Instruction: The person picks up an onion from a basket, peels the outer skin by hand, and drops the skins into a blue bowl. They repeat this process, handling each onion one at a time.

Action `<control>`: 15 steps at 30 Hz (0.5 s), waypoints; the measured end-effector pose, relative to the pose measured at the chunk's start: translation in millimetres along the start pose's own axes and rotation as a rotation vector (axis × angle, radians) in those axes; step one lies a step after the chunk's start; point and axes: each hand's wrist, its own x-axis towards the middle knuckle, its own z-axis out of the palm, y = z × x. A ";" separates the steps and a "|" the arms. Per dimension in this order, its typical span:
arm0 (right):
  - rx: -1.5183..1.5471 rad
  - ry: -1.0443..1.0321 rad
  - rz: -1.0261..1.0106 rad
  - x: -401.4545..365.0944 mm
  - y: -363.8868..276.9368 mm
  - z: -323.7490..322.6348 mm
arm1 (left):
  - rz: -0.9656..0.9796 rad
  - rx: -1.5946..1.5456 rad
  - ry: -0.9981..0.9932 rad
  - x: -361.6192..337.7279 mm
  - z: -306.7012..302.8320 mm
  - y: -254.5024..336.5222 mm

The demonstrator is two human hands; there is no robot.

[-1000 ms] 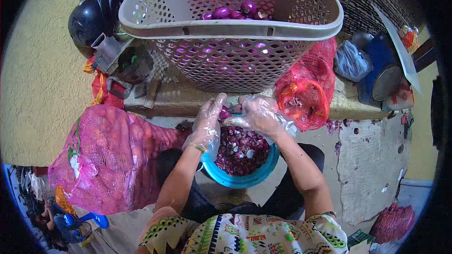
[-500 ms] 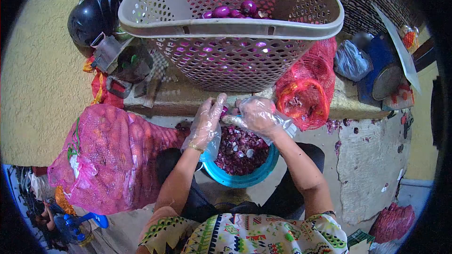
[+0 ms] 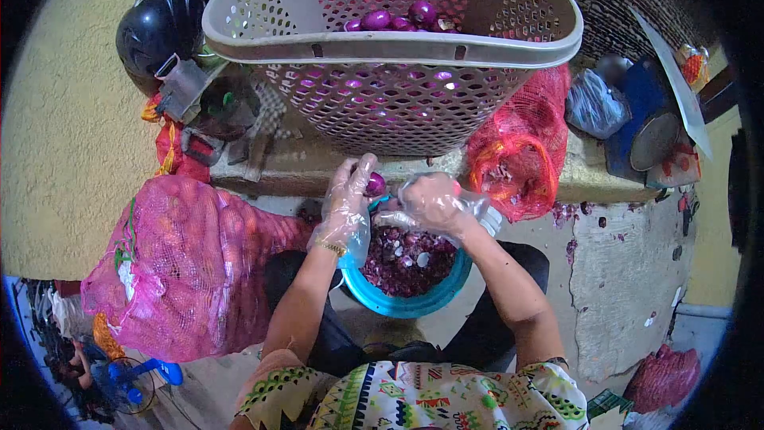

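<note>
My left hand (image 3: 344, 203), in a clear plastic glove, grips a shiny purple onion (image 3: 376, 184) between thumb and fingers. Close on its right, my right hand (image 3: 436, 201) is gloved too and closed. A small red-pink tip shows at its fist; the rest of what it holds is hidden. Below both hands, a turquoise basin (image 3: 402, 308) between my knees contains dark purple onion skins (image 3: 406, 263) and pale scraps. Beyond the hands stands a large grey perforated basket (image 3: 390, 49) with peeled purple onions (image 3: 398, 19) inside.
At the left bulges a pink mesh sack (image 3: 187, 267) full of onions. A red mesh bag (image 3: 517, 171) sits right of the basket on a low ledge (image 3: 310, 171). Black helmet (image 3: 147, 32), blue plastic bag (image 3: 595, 103) and a blue fan (image 3: 131, 386) lie farther out.
The onion in my left hand shows more fully, and that hand has tilted slightly. My right hand has turned and curled more, staying near the onion.
</note>
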 end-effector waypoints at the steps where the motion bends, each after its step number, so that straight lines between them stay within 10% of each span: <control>1: 0.058 0.074 0.034 -0.2 -2.3 -4.7 | -0.014 -0.052 -0.017 -2.4 1.4 3.1; 15: 0.215 0.238 0.157 -0.5 -5.1 -16.5 | -0.063 -0.074 -0.109 -20.6 11.3 17.9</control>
